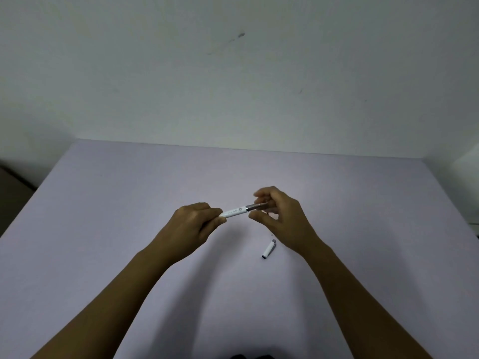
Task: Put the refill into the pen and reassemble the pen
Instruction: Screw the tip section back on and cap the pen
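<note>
A wide pale lilac table point(103, 229) fills the lower view, set against a plain whitish wall point(233, 73), and both forearms reach in over it from the near edge. The work is held up off the surface at mid-table, presumably so both hands can turn freely around the pen.

The left hand point(193, 224) is curled closed around the rear end of the pen point(234, 212), fingers and thumb pinching the white barrel so it points rightward and slightly up: that looks like the anchor grip, keeping the barrel steady. The right hand point(277, 216) sits at the other end, loosely half-open, thumb below and fingers arched above the dark metallic grip section point(255, 206). Whether the fingertips actually press on it or just hover beside it I cannot tell (they blur a little there). That pose suits twisting the front section home, so I'd judge the refill is already inside and the threading is about finished.

The pen itself: slim, white barrel with a small grey printed motif, a silvery ring, then the darker tapered front.

And there's the cap point(269, 249), short, white, with a greyish end, lying on the table just below the right wrist, within easy reach.
</note>
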Motion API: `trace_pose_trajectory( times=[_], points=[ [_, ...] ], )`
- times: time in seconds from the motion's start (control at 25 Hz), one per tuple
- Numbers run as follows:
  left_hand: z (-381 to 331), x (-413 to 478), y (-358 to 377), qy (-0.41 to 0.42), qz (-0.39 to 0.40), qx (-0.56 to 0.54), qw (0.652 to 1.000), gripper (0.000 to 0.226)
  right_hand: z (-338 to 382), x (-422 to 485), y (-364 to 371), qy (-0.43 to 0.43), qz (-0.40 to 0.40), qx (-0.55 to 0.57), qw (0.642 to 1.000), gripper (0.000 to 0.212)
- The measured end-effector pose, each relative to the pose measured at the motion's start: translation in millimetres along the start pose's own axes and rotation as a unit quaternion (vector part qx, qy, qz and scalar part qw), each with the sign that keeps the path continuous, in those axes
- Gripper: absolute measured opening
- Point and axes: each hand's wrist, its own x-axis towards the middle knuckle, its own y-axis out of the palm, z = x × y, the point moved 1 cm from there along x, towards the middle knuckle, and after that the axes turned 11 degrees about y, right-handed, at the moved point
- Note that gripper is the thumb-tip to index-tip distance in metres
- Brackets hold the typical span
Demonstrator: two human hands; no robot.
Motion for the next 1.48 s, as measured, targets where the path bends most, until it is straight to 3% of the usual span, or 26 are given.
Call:
trace_pose_trajectory(
  times=[0.12, 0.28, 0.48, 0.6, 0.84, 1.04, 1.24, 1.48],
  points=[
    [-1.8, 0.7, -0.1, 0.003, 0.007, 0.004, 1.0, 0.027, 3.3, 1.0, -1.1, -0.031, -0.009, -0.019, 0.999, 0.004],
    [-2.3, 0.4, -1.5, 0.006, 0.006, 0.004, 1.0, 0.027, 3.5, 3.7, -2.8, -0.005, -0.017, -0.051, 0.999, 0.022],
    [-3.9, 0.5, -0.9, 0.006, 0.005, -0.005, 1.0, 0.028, 3.2, -0.6, -4.0, -0.031, 0.0, -0.029, 0.999, 0.01],
    [-4.4, -0.4, -0.4, 0.008, 0.012, -0.006, 1.0, 0.029, 2.0, -1.1, -4.8, -0.03, -0.004, -0.064, 0.997, 0.022],
    [-6.5, 2.2, -1.3, 0.015, 0.009, 0.005, 1.0, 0.018, 4.8, -2.0, -9.3, -0.065, 0.0, -0.054, 0.996, 0.009],
    [-7.2, 3.6, -1.9, 0.017, 0.003, 0.009, 1.0, 0.017, 4.5, 1.3, -10.8, -0.058, -0.009, -0.088, 0.994, 0.015],
    [-6.3, 3.3, -3.6, 0.015, 0.0, 0.017, 1.0, 0.014, 6.0, 0.0, -13.9, -0.113, -0.001, -0.166, 0.98, 0.016],
    [-7.8, 3.3, -2.7, 0.02, -0.007, 0.017, 1.0, 0.015, 6.5, 0.9, -14.6, -0.092, 0.015, -0.15, 0.984, 0.018]
  ],
)
